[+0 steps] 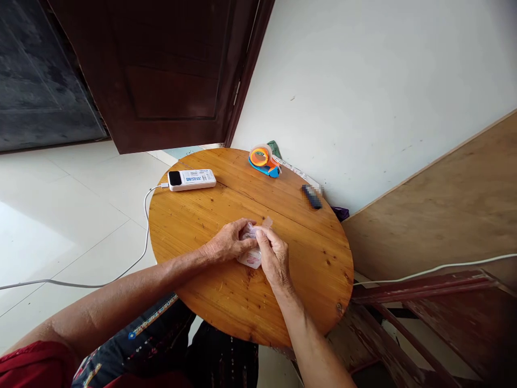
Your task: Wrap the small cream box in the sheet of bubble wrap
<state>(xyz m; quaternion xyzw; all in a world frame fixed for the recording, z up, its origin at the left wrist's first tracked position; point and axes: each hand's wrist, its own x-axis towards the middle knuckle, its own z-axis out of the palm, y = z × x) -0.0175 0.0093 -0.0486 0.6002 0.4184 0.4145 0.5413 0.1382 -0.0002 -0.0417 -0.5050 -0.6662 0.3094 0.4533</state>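
A small clear plastic bag [251,259] with a reddish mark near its lower end lies on the round wooden table [299,302], between my two hands. My left hand [231,240] reaches in from the left, its thumb and fingers closed on the bag's left side. From the right, my right hand [275,256] pinches the bag's upper edge, thumb on top. Just beyond the fingers a clear flap [267,222] sticks up. The hands cover much of the bag, so what is inside cannot be made out.
A white power bank [192,180] with a plugged-in cable [146,226] sits at the table's left. An orange and blue tape dispenser [264,160] stands at the back. Right of it lies a dark, blurred-out object [312,197]. A wooden chair [420,291] is close on the right.
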